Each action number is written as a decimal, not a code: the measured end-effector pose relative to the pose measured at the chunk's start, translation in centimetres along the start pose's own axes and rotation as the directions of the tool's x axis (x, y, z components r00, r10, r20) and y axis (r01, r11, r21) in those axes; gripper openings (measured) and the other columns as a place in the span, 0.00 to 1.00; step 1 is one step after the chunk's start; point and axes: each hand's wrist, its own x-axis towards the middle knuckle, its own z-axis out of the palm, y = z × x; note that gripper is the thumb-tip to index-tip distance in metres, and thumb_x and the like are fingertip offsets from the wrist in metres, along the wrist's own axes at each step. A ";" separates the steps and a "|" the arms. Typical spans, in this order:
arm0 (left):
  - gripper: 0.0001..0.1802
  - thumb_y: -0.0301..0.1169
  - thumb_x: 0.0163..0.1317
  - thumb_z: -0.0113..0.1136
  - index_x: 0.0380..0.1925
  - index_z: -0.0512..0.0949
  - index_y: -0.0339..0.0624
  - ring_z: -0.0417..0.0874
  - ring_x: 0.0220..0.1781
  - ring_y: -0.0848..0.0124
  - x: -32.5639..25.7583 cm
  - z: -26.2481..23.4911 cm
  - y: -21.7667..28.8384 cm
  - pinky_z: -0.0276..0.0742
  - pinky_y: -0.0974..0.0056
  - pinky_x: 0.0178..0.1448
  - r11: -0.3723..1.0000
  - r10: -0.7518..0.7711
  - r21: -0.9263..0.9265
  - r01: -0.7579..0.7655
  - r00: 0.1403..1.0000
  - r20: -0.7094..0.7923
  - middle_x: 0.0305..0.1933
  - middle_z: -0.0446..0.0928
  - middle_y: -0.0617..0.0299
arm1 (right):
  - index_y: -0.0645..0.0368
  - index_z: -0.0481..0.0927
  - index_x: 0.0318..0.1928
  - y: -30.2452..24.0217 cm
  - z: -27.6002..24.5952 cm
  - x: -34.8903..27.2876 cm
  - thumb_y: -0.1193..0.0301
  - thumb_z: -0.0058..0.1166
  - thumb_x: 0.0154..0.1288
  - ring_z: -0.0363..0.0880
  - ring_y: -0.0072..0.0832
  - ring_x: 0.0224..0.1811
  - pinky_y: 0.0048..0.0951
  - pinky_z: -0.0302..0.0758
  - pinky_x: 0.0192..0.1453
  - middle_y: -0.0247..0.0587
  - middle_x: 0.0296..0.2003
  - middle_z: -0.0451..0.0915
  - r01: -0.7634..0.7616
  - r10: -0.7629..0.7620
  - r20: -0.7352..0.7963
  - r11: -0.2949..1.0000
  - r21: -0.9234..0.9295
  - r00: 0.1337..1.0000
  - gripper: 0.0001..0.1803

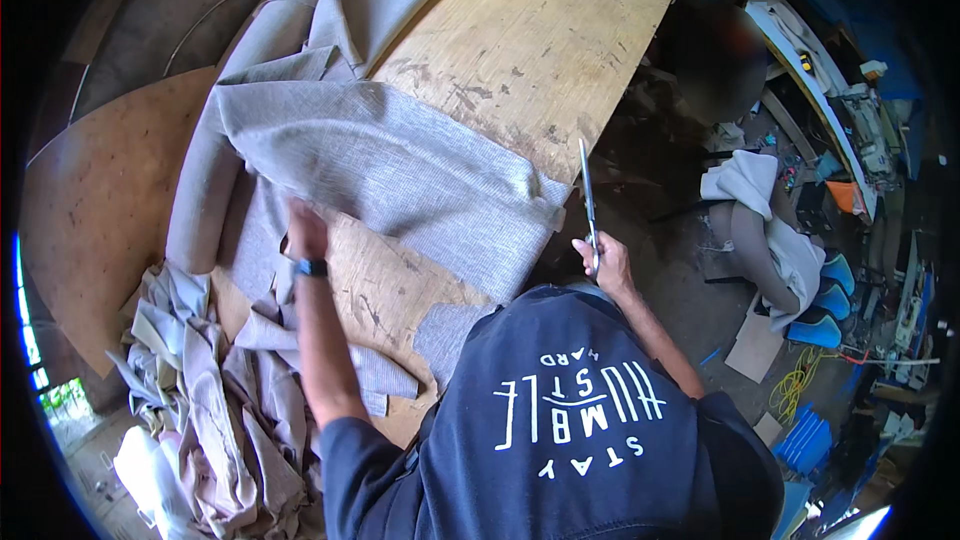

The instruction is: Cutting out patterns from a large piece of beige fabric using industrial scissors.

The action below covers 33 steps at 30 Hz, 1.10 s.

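A large piece of grey woven fabric [390, 155] lies rumpled across a wooden work table [520, 50], its surface creased and partly lifted. My left hand [306, 230], with a dark band at the wrist, is closed on the near left edge of this fabric; its fingertips are partly hidden. In my right hand [608, 262], off the table's right edge, I hold a pair of metal scissors [588, 190] by the handles, blades pointing up and away from the fabric. A smaller grey fabric piece [450, 335] rests at the table's near edge, close to my body.
A thick fabric roll [200, 200] runs along the table's left side. Heaped cloth scraps [200, 380] hang at the lower left. To the right stand a chair with draped cloth [750, 240], blue curved pieces [825, 300] and a yellow cord [795, 380]. Another person [715, 50] is at the upper right.
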 end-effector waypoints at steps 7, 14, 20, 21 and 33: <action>0.23 0.33 0.71 0.62 0.64 0.72 0.40 0.80 0.31 0.74 -16.1 9.1 -16.1 0.80 0.68 0.32 0.948 -0.256 0.215 0.234 0.963 0.085 0.45 0.81 0.60 | 0.55 0.75 0.36 -1.3 -2.2 8.2 0.71 0.64 0.55 0.82 0.48 0.33 0.48 0.75 0.37 0.45 0.27 0.80 0.081 -0.216 -0.245 0.881 -0.466 0.945 0.11; 0.20 0.41 0.67 0.67 0.38 0.83 0.29 0.77 0.28 0.76 -27.3 12.4 -21.6 0.74 0.65 0.31 0.822 -0.236 0.563 0.082 0.949 0.207 0.35 0.83 0.59 | 0.53 0.79 0.40 -2.1 -1.2 12.0 0.73 0.63 0.56 0.83 0.51 0.42 0.52 0.77 0.46 0.47 0.35 0.84 0.241 -0.405 -0.160 0.770 -0.591 0.900 0.11; 0.22 0.45 0.75 0.56 0.33 0.81 0.34 0.72 0.32 0.80 -30.0 12.3 -19.1 0.67 0.66 0.34 0.870 -0.286 0.419 0.258 0.958 0.004 0.30 0.77 0.68 | 0.55 0.77 0.35 0.7 -3.1 13.2 0.69 0.62 0.58 0.83 0.48 0.34 0.49 0.76 0.40 0.47 0.30 0.83 0.148 -0.263 -0.103 0.778 -0.611 0.959 0.08; 0.22 0.45 0.75 0.56 0.33 0.81 0.34 0.72 0.32 0.80 -30.7 11.6 -19.3 0.67 0.66 0.34 0.876 -0.275 0.409 0.257 0.961 -0.015 0.30 0.77 0.68 | 0.56 0.78 0.36 0.5 -3.7 13.4 0.69 0.63 0.58 0.83 0.44 0.32 0.45 0.76 0.39 0.46 0.29 0.83 0.181 -0.241 -0.046 0.829 -0.529 0.969 0.08; 0.20 0.40 0.79 0.51 0.48 0.80 0.30 0.75 0.43 0.78 -33.1 13.6 -13.3 0.73 0.67 0.50 0.905 0.152 0.425 -0.002 0.935 -0.320 0.43 0.81 0.65 | 0.60 0.78 0.38 -4.8 -2.4 16.7 0.65 0.70 0.58 0.83 0.40 0.32 0.41 0.76 0.38 0.46 0.29 0.83 0.440 -0.320 0.465 0.881 -0.175 0.826 0.16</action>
